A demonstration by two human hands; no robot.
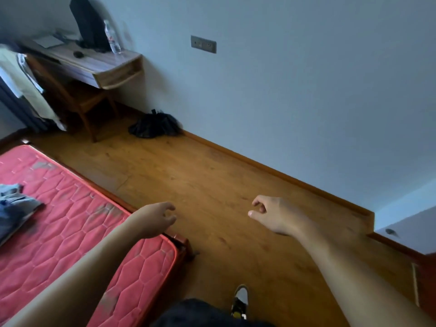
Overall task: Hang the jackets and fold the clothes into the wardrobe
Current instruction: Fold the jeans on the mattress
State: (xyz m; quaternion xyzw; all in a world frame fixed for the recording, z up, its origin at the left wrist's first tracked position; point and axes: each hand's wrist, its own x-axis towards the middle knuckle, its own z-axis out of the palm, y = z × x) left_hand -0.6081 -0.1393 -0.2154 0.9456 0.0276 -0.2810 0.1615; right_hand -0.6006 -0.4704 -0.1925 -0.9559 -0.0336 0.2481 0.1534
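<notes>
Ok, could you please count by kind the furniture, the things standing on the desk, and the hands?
Mattress: 1
Desk: 1
Chair: 1
Backpack: 1
Bottle: 1
Hands: 2, left hand and right hand, both empty
Total: 7

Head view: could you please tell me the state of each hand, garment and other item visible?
left hand: empty, fingers loosely curled, above the mattress corner
right hand: empty, fingers loosely curled, above the floor
mattress: bare
grey-blue clothes: crumpled, unfolded, on the mattress
pale garments: draped, unfolded, by the chair
dark heap: crumpled on the floor
bottle: upright on the desk
</notes>
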